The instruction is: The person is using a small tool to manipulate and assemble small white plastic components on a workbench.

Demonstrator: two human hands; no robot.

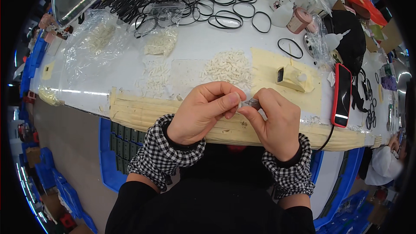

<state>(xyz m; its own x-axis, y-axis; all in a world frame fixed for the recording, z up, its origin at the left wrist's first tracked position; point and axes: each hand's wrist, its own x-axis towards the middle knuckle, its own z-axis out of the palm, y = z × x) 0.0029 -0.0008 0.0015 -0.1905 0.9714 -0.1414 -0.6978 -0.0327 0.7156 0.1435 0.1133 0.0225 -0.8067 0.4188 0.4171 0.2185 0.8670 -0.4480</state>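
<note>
Just above the table's front edge, my left hand (pixel 201 112) pinches a small white piece (pixel 239 103) between thumb and fingertips. My right hand (pixel 279 123) meets it there, its thumb and forefinger closed on a small grey, shiny piece (pixel 251 102) whose kind I cannot make out. The fingers hide much of both parts, and I cannot tell whether they are joined. Beyond my hands lies a heap of short white tubular pieces (pixel 227 67). To its left, thinner white pieces (pixel 155 78) are scattered. Checked sleeve covers ring both wrists.
Clear bags of white pieces (pixel 161 42) lie at the left, with black looped bands (pixel 229 19) piled behind. A yellow-taped block (pixel 294 79) and a red-cased phone (pixel 342 95) with a cable are at the right. Padding (pixel 134 115) lines the table edge; a blue crate (pixel 108 164) stands below.
</note>
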